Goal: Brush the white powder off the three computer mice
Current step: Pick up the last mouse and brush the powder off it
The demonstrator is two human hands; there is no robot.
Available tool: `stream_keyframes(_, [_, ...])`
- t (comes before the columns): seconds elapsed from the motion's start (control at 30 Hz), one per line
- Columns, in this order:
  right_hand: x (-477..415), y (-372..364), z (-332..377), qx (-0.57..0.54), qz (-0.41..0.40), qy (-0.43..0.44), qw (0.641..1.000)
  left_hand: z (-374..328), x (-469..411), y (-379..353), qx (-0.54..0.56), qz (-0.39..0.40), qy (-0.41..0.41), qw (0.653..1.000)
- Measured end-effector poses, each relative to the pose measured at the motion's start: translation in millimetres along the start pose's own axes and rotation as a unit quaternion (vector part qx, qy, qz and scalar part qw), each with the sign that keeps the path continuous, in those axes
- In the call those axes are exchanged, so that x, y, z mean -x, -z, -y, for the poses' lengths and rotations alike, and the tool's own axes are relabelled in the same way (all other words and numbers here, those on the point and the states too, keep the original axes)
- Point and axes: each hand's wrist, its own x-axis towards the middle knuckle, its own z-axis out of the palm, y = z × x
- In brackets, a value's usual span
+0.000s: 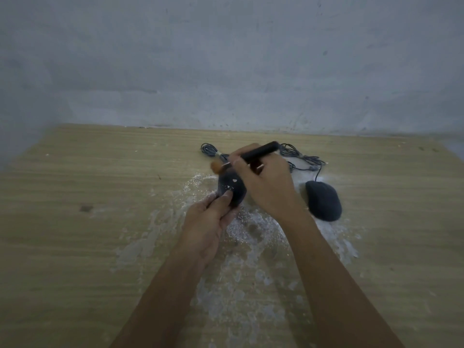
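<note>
Steadying the light, smooth, powder-slick mouse (231,189) by its rear above the desk (75,234), our left hand (208,222) grips it while our right hand (266,182) clasps the brush (251,154).

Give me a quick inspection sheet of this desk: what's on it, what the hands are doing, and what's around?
Surface: wooden table, smeared with white powder across the middle.
Job's things: a dark mouse with white specks on top; a second mouse lying to its right, apart from it. A third mouse is not seen. Brush with black handle, orange bristles at the first mouse's far end.
Clutter: nothing seen.
Hands: left hand grips the speckled mouse; right hand holds the brush.
Cables: grey cords tangled behind the hands, one running to the second mouse.
Surroundings: bare grey wall behind the table.
</note>
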Motion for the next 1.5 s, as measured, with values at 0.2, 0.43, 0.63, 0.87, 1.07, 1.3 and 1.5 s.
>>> stream_keyframes(0.2, [22.1, 8.4, -15.4, 0.043, -0.023, 0.013, 0.999, -0.1, -2.2, -1.1, 0.009, -0.016, 0.011, 1.0])
stream_keyframes(0.43, [23.3, 10.9, -19.1, 0.032, -0.056, 0.029, 0.998, -4.4, -1.2, -3.7, 0.032, -0.043, 0.044, 0.998])
stream_keyframes(0.63, [28.4, 11.0, -14.2, 0.012, -0.044, 0.053, 0.998, -5.5, 1.7, -8.0, 0.039, -0.051, 0.057, 0.996])
stream_keyframes(0.87, [33.1, 17.5, -20.8, -0.02, -0.013, 0.035, 0.999, -7.2, 2.5, -6.6, 0.065, -0.055, 0.065, 0.994])
stream_keyframes(1.07, [34.1, 18.4, -24.6, -0.028, 0.039, 0.025, 0.999, -7.2, 0.7, -3.6, 0.08, -0.051, 0.068, 0.993])
stream_keyframes(1.3, [33.8, 19.5, -27.1, -0.045, 0.048, 0.008, 0.998, -7.4, -0.8, -0.7, 0.076, -0.044, 0.065, 0.994])
stream_keyframes(1.5, [32.6, 24.1, -32.2, -0.042, 0.011, -0.009, 0.999, -7.8, -0.8, -1.3, 0.091, -0.036, 0.064, 0.993])
